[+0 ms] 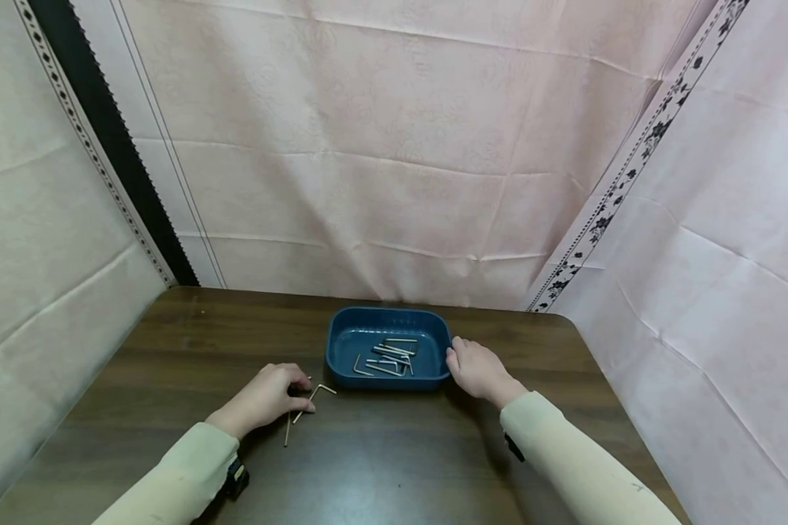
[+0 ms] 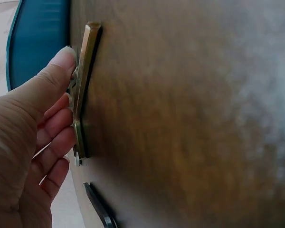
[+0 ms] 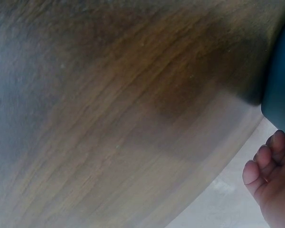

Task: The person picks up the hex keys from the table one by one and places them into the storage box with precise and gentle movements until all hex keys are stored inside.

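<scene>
In the head view my left hand is low over the table's left-centre, thumb and index finger apart, beside brass-coloured L-shaped hex keys. Up close in the left wrist view, the thumb lies alongside one hex key; a silvery piece is partly hidden behind the thumb. Several more hex keys lie loose in a blue rectangular tray. At the tray's right end, my right hand touches the outer wall. Its bent fingers show beside the tray in the right wrist view.
The brown wooden table has rounded far corners. Pale cloth hangs behind it and along both sides. A slim dark bar lies on the table below the fingers in the left wrist view.
</scene>
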Tool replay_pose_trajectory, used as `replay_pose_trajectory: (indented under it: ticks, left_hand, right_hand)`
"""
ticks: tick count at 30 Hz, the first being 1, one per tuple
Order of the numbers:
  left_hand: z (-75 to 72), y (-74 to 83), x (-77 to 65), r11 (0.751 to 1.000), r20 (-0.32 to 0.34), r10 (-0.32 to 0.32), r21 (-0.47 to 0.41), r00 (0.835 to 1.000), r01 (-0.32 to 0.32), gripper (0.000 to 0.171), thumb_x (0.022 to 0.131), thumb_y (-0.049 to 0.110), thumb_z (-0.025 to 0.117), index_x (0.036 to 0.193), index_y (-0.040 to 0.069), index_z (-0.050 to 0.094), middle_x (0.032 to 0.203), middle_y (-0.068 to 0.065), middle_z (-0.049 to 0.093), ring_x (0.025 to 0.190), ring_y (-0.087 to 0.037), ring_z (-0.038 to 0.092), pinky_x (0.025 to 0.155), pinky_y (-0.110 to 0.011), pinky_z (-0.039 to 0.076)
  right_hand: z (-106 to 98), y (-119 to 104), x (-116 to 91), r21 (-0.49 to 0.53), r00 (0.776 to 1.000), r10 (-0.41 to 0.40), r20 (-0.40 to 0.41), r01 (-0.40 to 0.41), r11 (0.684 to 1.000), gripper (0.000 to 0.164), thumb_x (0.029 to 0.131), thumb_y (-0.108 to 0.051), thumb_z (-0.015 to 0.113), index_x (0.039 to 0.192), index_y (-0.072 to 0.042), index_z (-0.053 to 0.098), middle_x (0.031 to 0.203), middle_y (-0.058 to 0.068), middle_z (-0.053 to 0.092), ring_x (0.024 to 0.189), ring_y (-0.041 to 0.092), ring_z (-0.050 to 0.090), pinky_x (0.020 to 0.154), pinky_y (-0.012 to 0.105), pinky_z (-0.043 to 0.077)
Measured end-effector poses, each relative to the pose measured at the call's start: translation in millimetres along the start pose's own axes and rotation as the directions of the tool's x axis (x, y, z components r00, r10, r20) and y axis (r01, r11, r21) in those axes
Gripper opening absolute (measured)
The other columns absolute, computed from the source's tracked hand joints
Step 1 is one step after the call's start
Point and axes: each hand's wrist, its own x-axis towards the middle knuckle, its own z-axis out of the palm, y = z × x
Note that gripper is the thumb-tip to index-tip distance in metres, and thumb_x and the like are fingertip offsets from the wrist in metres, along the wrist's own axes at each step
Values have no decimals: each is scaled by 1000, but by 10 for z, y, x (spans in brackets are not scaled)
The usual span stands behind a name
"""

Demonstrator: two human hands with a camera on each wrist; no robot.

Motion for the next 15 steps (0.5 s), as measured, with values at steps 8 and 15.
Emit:
replay_pose_trajectory:
  ticks: [8,15]
  left_hand:
    - [-17,8,-4,998,19,42,55,999,-43,16,74,34,82,78,27,69,81,18,58,79,-4,57,83,-42,36]
    - [-53,63,-4,998,70,-6,56,998,2,16,79,29,79,72,28,65,67,23,55,63,5,50,81,-43,29]
  right_hand:
    - [-4,1,-2,0,1000,10,-5,-10,1000,30,103,-36,35,109,-14,54,95,1,56,88,21,52,89,42,45]
    - [7,1,0,6,1000,12,-1,-12,1000,31,103,-37,35,110,-14,54,99,2,58,92,21,54,92,43,45]
